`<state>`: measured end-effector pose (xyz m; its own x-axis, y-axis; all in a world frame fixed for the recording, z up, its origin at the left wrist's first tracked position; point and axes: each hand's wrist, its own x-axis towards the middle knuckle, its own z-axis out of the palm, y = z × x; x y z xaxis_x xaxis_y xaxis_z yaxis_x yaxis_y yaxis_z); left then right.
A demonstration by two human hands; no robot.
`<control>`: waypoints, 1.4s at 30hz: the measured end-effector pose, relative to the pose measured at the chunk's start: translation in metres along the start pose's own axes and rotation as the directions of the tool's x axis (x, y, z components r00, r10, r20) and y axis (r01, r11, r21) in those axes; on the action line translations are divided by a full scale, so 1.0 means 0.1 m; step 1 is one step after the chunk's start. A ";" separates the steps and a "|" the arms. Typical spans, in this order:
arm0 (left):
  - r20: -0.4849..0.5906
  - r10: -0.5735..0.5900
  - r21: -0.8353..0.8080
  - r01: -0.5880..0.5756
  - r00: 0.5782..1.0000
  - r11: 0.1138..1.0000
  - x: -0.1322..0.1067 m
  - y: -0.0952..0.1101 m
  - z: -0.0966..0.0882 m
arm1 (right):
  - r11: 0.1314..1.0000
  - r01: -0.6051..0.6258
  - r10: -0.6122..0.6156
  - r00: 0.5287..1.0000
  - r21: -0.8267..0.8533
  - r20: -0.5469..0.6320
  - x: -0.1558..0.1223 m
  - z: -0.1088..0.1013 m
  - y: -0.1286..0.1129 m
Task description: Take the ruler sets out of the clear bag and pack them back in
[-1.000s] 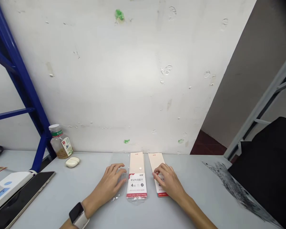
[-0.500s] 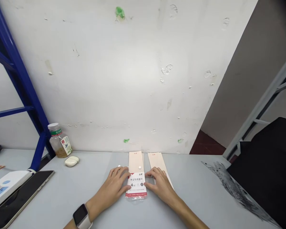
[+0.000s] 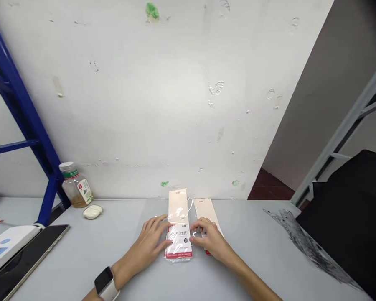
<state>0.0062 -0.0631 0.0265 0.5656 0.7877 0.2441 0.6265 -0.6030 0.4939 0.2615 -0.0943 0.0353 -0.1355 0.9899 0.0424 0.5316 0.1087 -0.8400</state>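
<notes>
A ruler set packet (image 3: 179, 240), in clear plastic with a cream card and a white label edged in red, is between my hands at the table's front middle. Its far end rises above the table's back edge. My left hand (image 3: 152, 238) presses fingertips and thumb to its left side. On the right side, the thumb and fingers of my right hand (image 3: 209, 239) touch it. A white string loop (image 3: 190, 205) sticks out by its upper right. Another cream packet (image 3: 207, 207) lies behind my right hand, which covers part of it.
To the left stand a clear jar (image 3: 77, 188) with a white lid and a small cream case (image 3: 92, 212). A phone (image 3: 28, 255) lies beside a white power strip (image 3: 9, 242). A black bag-like item (image 3: 351, 221) is at the right; the white wall (image 3: 163, 104) is behind.
The packet's far end has come up between my hands, and the cream card now overlaps more of the label. A white string loop has appeared beside it. The view has shifted slightly.
</notes>
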 end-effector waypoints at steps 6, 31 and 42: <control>-0.042 -0.138 -0.450 0.104 0.990 0.887 0.08 0.10 -0.03 | 0.993 0.009 -0.011 1.000 0.115 0.018 -0.04 -0.01 -0.06; 0.086 -0.182 -0.738 0.185 0.980 0.649 0.09 0.13 -0.03 | 0.963 -0.051 0.050 0.999 0.264 0.013 -0.03 0.03 0.00; -0.012 -0.188 -0.623 0.140 0.982 0.770 0.12 0.08 -0.14 | 0.972 0.012 0.008 0.996 0.234 -0.086 0.01 -0.12 0.06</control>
<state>0.0103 -0.0567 0.0449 0.4311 0.8885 0.1571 0.2270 -0.2753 0.9342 0.2747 -0.0912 0.0374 -0.0584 0.9949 0.0821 0.3197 0.0965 -0.9426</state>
